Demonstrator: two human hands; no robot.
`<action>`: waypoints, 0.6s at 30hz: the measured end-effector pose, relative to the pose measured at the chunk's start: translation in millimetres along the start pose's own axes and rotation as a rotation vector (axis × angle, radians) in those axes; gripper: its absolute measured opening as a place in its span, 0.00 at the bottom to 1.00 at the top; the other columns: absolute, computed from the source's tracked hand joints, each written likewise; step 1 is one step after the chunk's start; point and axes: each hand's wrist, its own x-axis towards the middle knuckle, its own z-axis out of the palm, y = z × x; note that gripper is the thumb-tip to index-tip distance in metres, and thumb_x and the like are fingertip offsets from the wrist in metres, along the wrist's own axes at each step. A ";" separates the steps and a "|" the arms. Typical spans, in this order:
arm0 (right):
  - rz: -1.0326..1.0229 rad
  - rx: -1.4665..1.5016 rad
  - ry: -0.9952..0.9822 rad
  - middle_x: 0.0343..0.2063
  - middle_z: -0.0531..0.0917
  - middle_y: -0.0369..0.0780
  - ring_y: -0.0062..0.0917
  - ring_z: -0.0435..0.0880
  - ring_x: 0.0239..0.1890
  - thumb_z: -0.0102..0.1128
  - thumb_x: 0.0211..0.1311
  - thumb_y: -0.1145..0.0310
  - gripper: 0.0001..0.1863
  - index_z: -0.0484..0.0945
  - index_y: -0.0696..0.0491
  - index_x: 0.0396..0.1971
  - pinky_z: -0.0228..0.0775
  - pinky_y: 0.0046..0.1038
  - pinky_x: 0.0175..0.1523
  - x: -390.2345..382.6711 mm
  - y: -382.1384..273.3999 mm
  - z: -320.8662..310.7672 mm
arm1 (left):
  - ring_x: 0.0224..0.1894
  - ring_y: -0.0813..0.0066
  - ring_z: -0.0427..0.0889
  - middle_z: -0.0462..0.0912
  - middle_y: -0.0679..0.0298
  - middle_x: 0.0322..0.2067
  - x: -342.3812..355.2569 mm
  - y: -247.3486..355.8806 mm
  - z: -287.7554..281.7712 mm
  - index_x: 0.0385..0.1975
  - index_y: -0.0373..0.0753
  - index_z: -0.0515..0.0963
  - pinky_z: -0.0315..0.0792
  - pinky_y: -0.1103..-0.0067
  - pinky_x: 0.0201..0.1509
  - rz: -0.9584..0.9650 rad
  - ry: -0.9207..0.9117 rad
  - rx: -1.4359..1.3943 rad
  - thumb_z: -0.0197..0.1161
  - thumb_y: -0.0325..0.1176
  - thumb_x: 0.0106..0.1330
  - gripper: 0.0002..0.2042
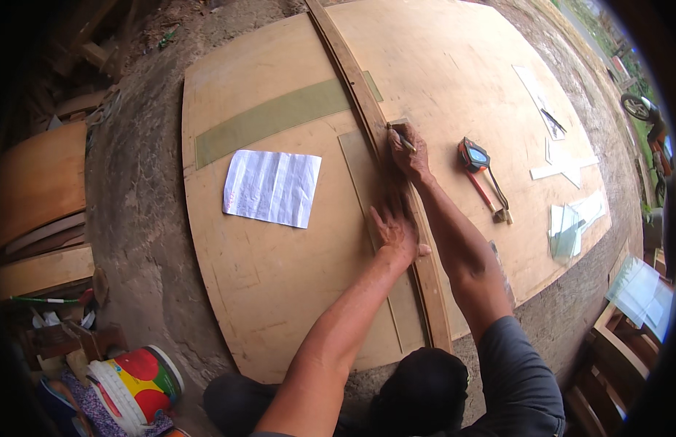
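A long wooden batten point(352, 69) lies lengthwise across a large plywood sheet point(228, 291). My left hand point(396, 231) presses down on the batten with its fingers spread, close to the plywood's middle. Farther along, my right hand point(411, 154) is closed round a slim, pen-like tool point(405, 142), its tip at the batten. What kind of tool it is, I cannot tell. Under the batten lies what looks like a clear glass pane point(363, 175), its edge showing on the left. A greenish glass strip point(272, 120) crosses beneath the batten farther away.
A creased paper sheet point(272, 189) lies left of my hands. To the right are a tape measure point(473, 154), a red-handled tool point(485, 191) and glass offcuts point(566, 231). A paint bucket point(137, 386) stands lower left. Wooden boards point(43, 182) are stacked at the left.
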 end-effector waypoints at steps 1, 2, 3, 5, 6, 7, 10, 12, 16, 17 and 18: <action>0.041 0.004 -0.011 0.36 0.87 0.49 0.43 0.87 0.41 0.61 0.70 0.58 0.14 0.81 0.54 0.43 0.78 0.40 0.47 0.3 -2.7 0.6 | 0.78 0.38 0.42 0.41 0.41 0.77 0.3 -0.3 1.6 0.77 0.28 0.41 0.39 0.39 0.77 0.003 0.010 -0.010 0.79 0.65 0.41 0.72; 0.093 0.002 -0.024 0.36 0.87 0.48 0.40 0.87 0.41 0.62 0.70 0.57 0.15 0.81 0.54 0.44 0.77 0.38 0.48 0.7 -4.9 0.8 | 0.78 0.38 0.42 0.42 0.41 0.77 0.7 -0.4 2.8 0.77 0.28 0.41 0.39 0.39 0.77 0.008 0.014 -0.007 0.79 0.66 0.41 0.72; 0.050 -0.004 -0.014 0.35 0.86 0.49 0.43 0.87 0.40 0.61 0.69 0.59 0.13 0.81 0.54 0.42 0.78 0.39 0.46 1.4 -6.7 0.9 | 0.78 0.38 0.42 0.42 0.41 0.77 1.3 -0.5 3.3 0.77 0.28 0.40 0.39 0.39 0.77 0.010 0.019 -0.007 0.79 0.66 0.41 0.72; -0.002 -0.033 0.016 0.34 0.86 0.51 0.47 0.87 0.37 0.60 0.69 0.62 0.10 0.80 0.54 0.40 0.78 0.40 0.43 2.9 -8.2 0.7 | 0.78 0.37 0.42 0.43 0.41 0.76 1.8 -0.2 3.8 0.77 0.27 0.40 0.39 0.39 0.77 0.010 0.022 -0.005 0.80 0.66 0.40 0.73; -0.009 0.023 0.015 0.33 0.85 0.51 0.47 0.87 0.37 0.59 0.69 0.63 0.10 0.79 0.54 0.39 0.78 0.39 0.43 3.7 -7.9 0.7 | 0.78 0.37 0.42 0.42 0.41 0.76 1.9 0.3 3.8 0.77 0.27 0.40 0.39 0.39 0.77 0.008 0.021 -0.003 0.80 0.66 0.40 0.73; -0.007 0.073 0.029 0.32 0.85 0.51 0.46 0.87 0.36 0.59 0.68 0.64 0.09 0.79 0.54 0.39 0.78 0.39 0.42 4.5 -7.0 0.7 | 0.78 0.37 0.42 0.42 0.40 0.76 2.3 0.7 3.6 0.77 0.27 0.40 0.39 0.39 0.77 0.007 0.021 -0.001 0.80 0.66 0.40 0.73; -0.033 0.072 0.036 0.31 0.84 0.51 0.45 0.86 0.35 0.58 0.67 0.67 0.07 0.79 0.54 0.38 0.78 0.37 0.41 6.7 -2.3 1.5 | 0.78 0.38 0.42 0.42 0.41 0.77 3.1 1.0 3.9 0.77 0.27 0.40 0.39 0.39 0.77 -0.004 0.002 0.002 0.80 0.66 0.39 0.74; -0.011 0.014 0.003 0.32 0.84 0.50 0.44 0.86 0.36 0.57 0.68 0.66 0.08 0.80 0.53 0.40 0.77 0.37 0.43 6.8 1.4 2.2 | 0.78 0.38 0.43 0.42 0.43 0.77 3.5 0.2 5.1 0.78 0.29 0.39 0.36 0.40 0.78 -0.011 -0.024 -0.009 0.79 0.67 0.40 0.73; 0.011 0.028 -0.019 0.33 0.84 0.49 0.43 0.86 0.39 0.57 0.69 0.64 0.10 0.80 0.51 0.44 0.77 0.38 0.45 2.0 4.7 3.3 | 0.79 0.38 0.42 0.42 0.44 0.77 5.3 -0.6 7.4 0.78 0.30 0.38 0.34 0.40 0.78 -0.007 -0.027 -0.008 0.78 0.67 0.40 0.73; 0.063 0.046 -0.027 0.33 0.84 0.49 0.44 0.86 0.38 0.57 0.69 0.64 0.10 0.80 0.50 0.44 0.77 0.39 0.45 0.2 4.2 3.2 | 0.79 0.39 0.42 0.42 0.44 0.77 5.2 -0.5 7.5 0.78 0.30 0.38 0.34 0.40 0.78 -0.005 -0.020 -0.005 0.78 0.67 0.40 0.74; -0.033 0.075 0.013 0.31 0.83 0.50 0.46 0.86 0.37 0.57 0.69 0.65 0.08 0.79 0.51 0.43 0.77 0.39 0.43 -1.0 3.2 3.0 | 0.79 0.39 0.41 0.42 0.44 0.77 5.1 -0.1 7.3 0.78 0.30 0.38 0.34 0.40 0.78 -0.009 -0.015 0.005 0.78 0.68 0.40 0.74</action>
